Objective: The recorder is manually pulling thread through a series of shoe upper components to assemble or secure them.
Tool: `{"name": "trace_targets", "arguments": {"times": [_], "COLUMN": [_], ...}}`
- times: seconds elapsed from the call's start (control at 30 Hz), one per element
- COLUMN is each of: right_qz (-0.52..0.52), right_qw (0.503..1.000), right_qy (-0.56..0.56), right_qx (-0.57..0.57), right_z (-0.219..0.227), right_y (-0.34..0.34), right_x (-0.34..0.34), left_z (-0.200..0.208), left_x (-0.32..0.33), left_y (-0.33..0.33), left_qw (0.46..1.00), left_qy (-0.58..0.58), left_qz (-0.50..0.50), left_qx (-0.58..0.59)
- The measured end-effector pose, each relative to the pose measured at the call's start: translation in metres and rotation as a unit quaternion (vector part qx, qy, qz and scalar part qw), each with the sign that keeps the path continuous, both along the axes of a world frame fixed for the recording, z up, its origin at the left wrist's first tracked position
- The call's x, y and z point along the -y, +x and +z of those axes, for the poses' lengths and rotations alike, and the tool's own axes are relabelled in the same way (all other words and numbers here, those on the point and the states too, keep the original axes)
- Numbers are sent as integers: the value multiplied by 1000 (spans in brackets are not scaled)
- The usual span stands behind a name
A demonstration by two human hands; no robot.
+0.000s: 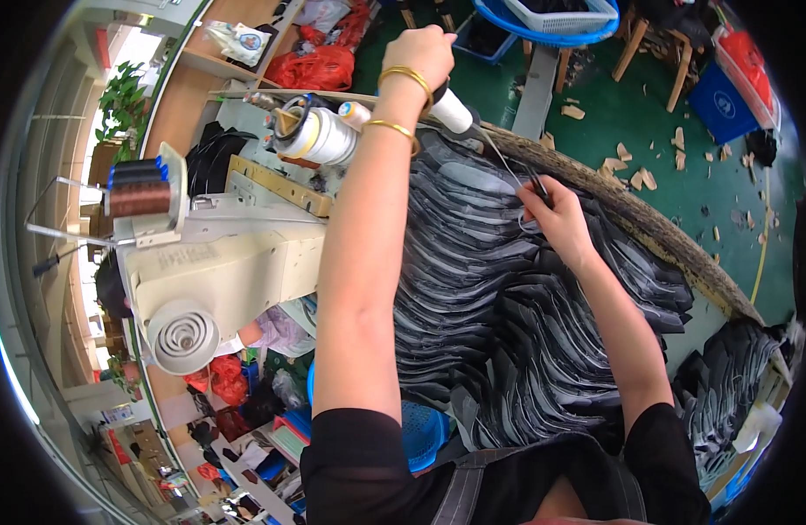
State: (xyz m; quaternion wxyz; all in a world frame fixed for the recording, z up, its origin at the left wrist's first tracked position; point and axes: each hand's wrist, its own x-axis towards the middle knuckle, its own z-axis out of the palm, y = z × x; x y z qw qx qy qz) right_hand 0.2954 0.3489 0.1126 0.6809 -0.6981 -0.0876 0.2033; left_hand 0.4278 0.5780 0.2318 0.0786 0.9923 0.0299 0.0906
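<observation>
My left hand [420, 57] is raised at the top, its fingers curled closed; what they hold is hidden. Just below its wrist is a white tapered cone [452, 111] with dark ends. From the cone a thin pale strand [501, 157] runs down to my right hand [551, 214]. That hand is closed on a slim dark tool [537, 182] that resembles scissors, with a pale loop under the fingers. Beneath both arms lie rows of overlapping dark grey, sheet-like pieces [455, 271], fanned out over the table.
A cream sewing machine [219, 271] stands at the left, with a brown thread spool [140, 199] and large white thread cones [320, 136]. A worn rounded edge [648, 214] borders the table. Beyond it are a blue bin [722, 103], wooden stools and scraps on the green floor [551, 118].
</observation>
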Motion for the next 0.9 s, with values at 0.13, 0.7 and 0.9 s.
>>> {"name": "trace_targets", "arguments": {"times": [0.13, 0.7, 0.9], "right_qz": [-80, -34, -46], "right_qw": [993, 996, 962], "right_qy": [40, -52, -71], "right_qx": [-75, -64, -260], "right_z": [14, 41, 58], "right_y": [-41, -113, -190], "right_x": [28, 126, 228], "left_z": [-2, -70, -73], "left_x": [6, 153, 243], "left_y": [0, -232, -294], "left_qw": [999, 897, 842], "left_qy": [2, -168, -268], "left_qz": [24, -405, -469], "left_qx": [-22, 65, -9]}}
